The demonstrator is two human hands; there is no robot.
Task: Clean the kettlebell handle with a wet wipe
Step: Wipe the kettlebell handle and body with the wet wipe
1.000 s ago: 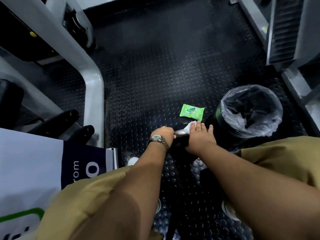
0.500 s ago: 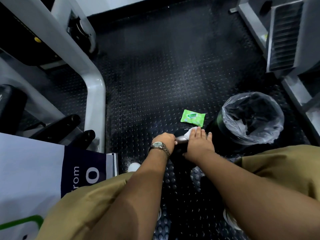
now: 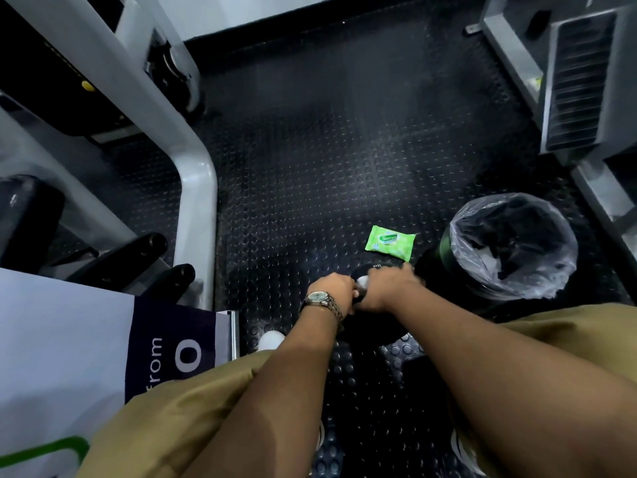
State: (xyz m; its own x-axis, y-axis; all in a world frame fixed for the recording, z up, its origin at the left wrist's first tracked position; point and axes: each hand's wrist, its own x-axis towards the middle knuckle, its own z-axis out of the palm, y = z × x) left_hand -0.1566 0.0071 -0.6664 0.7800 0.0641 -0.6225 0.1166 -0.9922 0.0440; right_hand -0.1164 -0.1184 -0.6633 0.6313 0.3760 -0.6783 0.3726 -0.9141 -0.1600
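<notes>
A black kettlebell (image 3: 374, 327) stands on the studded floor between my knees, mostly hidden by my hands. My left hand (image 3: 332, 288), with a metal watch on the wrist, grips the left end of its handle. Just to the right, my right hand (image 3: 389, 288) is motion-blurred and wraps a white wet wipe (image 3: 362, 280) around the handle. Only a small patch of the wipe shows between the two hands. The handle itself is covered.
A green wet wipe pack (image 3: 389, 243) lies on the floor just beyond the kettlebell. A bin with a clear liner (image 3: 510, 243) stands to the right. A grey machine frame (image 3: 196, 215) is at the left, metal equipment (image 3: 582, 81) at the far right.
My right hand has slid left along the handle with the wipe, its fingers now turned over the handle, close against my left hand. My left hand keeps its grip.
</notes>
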